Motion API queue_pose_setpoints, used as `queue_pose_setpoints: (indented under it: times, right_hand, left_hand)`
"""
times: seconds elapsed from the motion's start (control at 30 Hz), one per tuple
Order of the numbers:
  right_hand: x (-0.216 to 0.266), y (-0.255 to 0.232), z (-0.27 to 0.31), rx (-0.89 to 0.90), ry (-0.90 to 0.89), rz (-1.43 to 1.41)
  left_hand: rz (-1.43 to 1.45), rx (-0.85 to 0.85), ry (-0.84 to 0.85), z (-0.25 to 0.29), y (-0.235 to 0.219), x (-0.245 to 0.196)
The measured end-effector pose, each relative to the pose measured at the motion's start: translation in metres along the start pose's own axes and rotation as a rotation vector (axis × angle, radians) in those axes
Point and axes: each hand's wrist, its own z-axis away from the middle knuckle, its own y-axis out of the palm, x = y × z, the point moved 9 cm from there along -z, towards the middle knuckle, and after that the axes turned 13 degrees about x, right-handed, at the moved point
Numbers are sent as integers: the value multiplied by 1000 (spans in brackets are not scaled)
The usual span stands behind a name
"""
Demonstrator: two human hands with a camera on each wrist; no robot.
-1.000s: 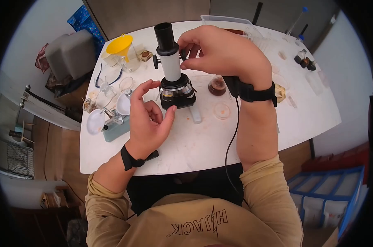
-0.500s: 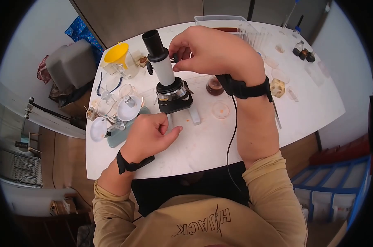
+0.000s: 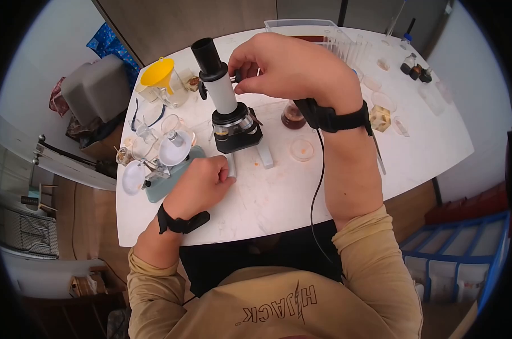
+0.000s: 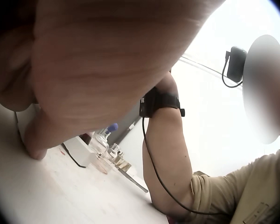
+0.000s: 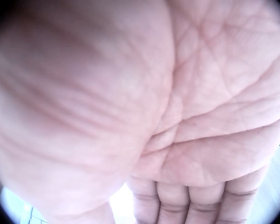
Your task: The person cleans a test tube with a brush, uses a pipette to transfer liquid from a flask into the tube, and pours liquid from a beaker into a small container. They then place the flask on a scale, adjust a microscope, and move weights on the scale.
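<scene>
Nearest me, the left hand (image 3: 196,183) curls fingers and thumb round a foot (image 3: 231,166) of the microscope (image 3: 225,99), which stands on the white table (image 3: 278,209); I judge this steadies the base. A balance scale (image 3: 161,187) sits just left, a shallow dish (image 3: 295,154) to the microscope's right. Higher up, the right hand (image 3: 290,65) bends its fingers and thumb round the side knob (image 3: 237,74), seemingly a pinch suited to turning. A flask (image 3: 292,118) of dark liquid stands near that wrist. Farther back, I see a yellow funnel (image 3: 157,73) propped in a glass jug (image 3: 178,97), likely for support.

microscope (image 3: 223,96), balance (image 3: 165,184), test tubes (image 3: 353,53) — this looks like a lab.
</scene>
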Motion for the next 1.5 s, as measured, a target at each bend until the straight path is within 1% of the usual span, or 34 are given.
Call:
queue_pose_setpoints:
  times: [0.07,0.1,0.17,0.23,0.3,0.37,0.47,0.53,0.63,0.7,0.77,0.83,0.87,1.03,1.1,1.13,1.23,1.27,1.3,1.37,1.4,1.5]
  right_hand:
    - [-3,1,-3,-13,-6,5]
    - [-7,0,-5,-22,20,3]
    - [-15,1,-11,-27,43,5]
    - [-18,-3,-13,-93,3,6]
    - [-22,-3,-15,-84,16,-12]
    - [-25,-2,-16,-71,32,-29]
    - [-30,0,-18,-109,34,-35]
    - [-31,-2,-21,-158,4,-56]
    - [-26,-3,-22,-159,-3,9]
    - [-26,-4,-17,-148,-1,0]
    - [-25,-7,-14,-138,-8,0]
    - [-27,-10,-6,-186,21,-42]
    - [-30,-10,-2,-165,62,-59]
    - [-33,15,19,-164,84,-124]
    - [-33,23,38,-197,197,-121]
    - [-27,23,48,-255,203,-104]
    - [-22,35,62,-208,233,-104]
    - [-21,44,66,-193,268,-193]
    - [-19,48,67,-194,268,-184]
    - [-19,66,64,-102,229,-200]
    - [-17,71,62,-107,179,-221]
    - [-16,83,57,-119,175,-228]
  left_hand:
    - [15,-63,-7,-3,0,11]
    - [18,-67,-6,-5,3,15]
    - [27,-158,27,-6,-1,19]
    - [38,-161,16,-10,1,20]
    - [52,-163,7,-13,4,21]
    - [89,-191,50,-14,5,19]
    - [107,-236,42,-18,7,26]
    - [102,-233,40,-18,5,26]
    - [107,-220,48,-20,5,32]
    - [130,-220,69,-21,4,31]
    - [201,-190,-16,-22,2,38]
    - [222,-188,2,-21,1,37]
    - [234,-177,15,-21,2,36]
    - [271,-158,40,-18,3,32]
    - [290,-163,58,-19,4,35]
    - [298,-158,63,-21,5,37]
    - [303,-156,81,-20,5,37]
    - [291,-153,85,-20,5,37]
    - [294,-158,92,-20,5,37]
    - [309,-158,97,-21,7,39]
    - [309,-163,104,-21,7,40]
    - [305,-171,116,-22,7,41]
